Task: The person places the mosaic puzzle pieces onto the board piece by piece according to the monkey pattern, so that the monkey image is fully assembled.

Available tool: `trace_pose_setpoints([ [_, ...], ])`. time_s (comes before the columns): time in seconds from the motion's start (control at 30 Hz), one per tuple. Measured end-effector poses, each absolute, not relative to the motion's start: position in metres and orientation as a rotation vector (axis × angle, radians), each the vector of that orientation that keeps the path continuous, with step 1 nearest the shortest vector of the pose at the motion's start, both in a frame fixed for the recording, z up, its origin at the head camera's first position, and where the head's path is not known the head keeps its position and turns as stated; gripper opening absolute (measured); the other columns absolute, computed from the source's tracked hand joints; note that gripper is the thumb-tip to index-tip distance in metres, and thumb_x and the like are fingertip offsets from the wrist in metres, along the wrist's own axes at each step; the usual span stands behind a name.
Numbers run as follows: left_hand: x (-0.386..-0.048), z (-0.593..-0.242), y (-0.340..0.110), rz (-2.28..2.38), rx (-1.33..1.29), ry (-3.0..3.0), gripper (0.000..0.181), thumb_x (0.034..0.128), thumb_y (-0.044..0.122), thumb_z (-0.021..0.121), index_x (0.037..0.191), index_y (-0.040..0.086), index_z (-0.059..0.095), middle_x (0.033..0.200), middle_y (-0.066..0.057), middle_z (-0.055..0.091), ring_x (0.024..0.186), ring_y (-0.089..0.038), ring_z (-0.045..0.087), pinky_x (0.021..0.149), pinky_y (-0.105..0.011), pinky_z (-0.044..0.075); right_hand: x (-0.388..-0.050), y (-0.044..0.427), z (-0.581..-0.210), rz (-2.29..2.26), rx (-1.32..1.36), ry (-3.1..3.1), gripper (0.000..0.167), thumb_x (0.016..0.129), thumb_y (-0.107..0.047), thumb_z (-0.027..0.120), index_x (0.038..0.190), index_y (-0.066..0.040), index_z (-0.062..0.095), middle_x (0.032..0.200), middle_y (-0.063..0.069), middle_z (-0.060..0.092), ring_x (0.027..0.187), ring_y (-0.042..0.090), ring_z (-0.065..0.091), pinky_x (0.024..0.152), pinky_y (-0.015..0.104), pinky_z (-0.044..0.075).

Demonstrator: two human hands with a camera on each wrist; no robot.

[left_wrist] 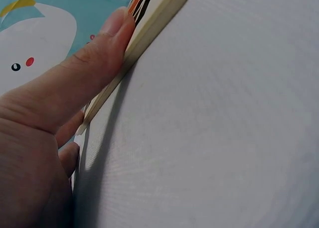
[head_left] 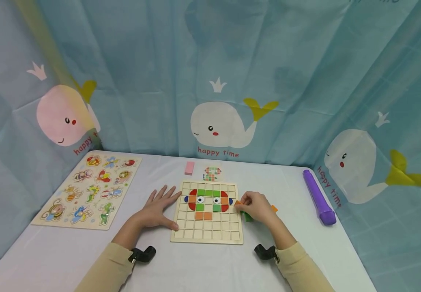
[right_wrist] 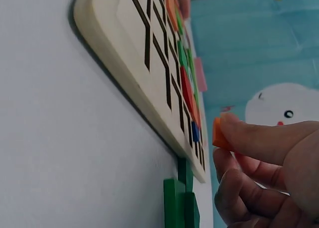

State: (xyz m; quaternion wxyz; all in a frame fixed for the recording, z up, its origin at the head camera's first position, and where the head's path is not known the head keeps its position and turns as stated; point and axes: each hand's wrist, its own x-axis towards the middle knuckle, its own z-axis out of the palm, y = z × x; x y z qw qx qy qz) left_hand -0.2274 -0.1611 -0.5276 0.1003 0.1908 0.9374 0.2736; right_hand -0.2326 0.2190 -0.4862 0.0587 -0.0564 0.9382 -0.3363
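A wooden grid board [head_left: 206, 233] lies on the white table, with coloured tiles set in its upper cells forming a face with two eye tiles. My left hand [head_left: 156, 209] rests at the board's left edge, fingers spread and thumb touching its side; the thumb [left_wrist: 75, 83] shows against the edge in the left wrist view. My right hand [head_left: 257, 207] pinches an orange tile [right_wrist: 219, 133] between thumb and fingers, just off the board's right edge. Several green tiles [right_wrist: 174, 203] lie beside the board below that hand. Another orange tile [head_left: 274, 208] lies partly hidden behind it.
Behind the board are a small picture card [head_left: 212, 174] and a pink block [head_left: 189, 168]. A wooden insect puzzle [head_left: 119, 194] lies at the left. Toward the right edge lies a purple, microphone-shaped thing [head_left: 318, 194]. A blue whale-print curtain [head_left: 141, 101] surrounds the table.
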Motion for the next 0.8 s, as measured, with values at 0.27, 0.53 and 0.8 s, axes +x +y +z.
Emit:
trace_pose_setpoints([
  [0.27, -0.226, -0.529, -0.162, 0.818, 0.574, 2.769, 0.129, 0.0545, 0.074, 0.084, 0.160, 0.021, 0.033, 0.170, -0.010, 0.016, 0.157, -0.040, -0.002, 0.123, -0.063, -0.006, -0.217, 0.202, -0.483, -1.036, -0.237, 2.815, 0.019, 0.085, -0.030, 0.083, 0.080, -0.017, 0.069, 0.070, -0.004, 0.064, 0.063, 0.013, 0.054, 0.054, 0.026, 0.045],
  [0.53, -0.228, -0.531, -0.163, 0.811, 0.574, 2.775, 0.129, 0.0538, 0.075, 0.084, 0.160, 0.022, 0.033, 0.170, -0.009, 0.016, 0.157, -0.039, -0.002, 0.123, -0.063, -0.005, -0.203, 0.186, -0.486, -1.022, -0.423, 2.779, 0.007, 0.094, -0.022, 0.073, 0.091, -0.016, 0.076, 0.078, -0.007, 0.068, 0.069, 0.008, 0.057, 0.061, 0.023, 0.049],
  [0.8, -0.227, -0.528, -0.162, 0.825, 0.582, 2.774, 0.128, 0.0540, 0.074, 0.085, 0.159, 0.021, 0.034, 0.170, -0.010, 0.017, 0.157, -0.040, -0.001, 0.123, -0.063, -0.006, -0.192, 0.174, -0.493, -0.999, -0.520, 2.761, 0.007, 0.094, -0.024, 0.073, 0.090, -0.019, 0.076, 0.080, -0.013, 0.066, 0.071, 0.004, 0.058, 0.063, 0.022, 0.050],
])
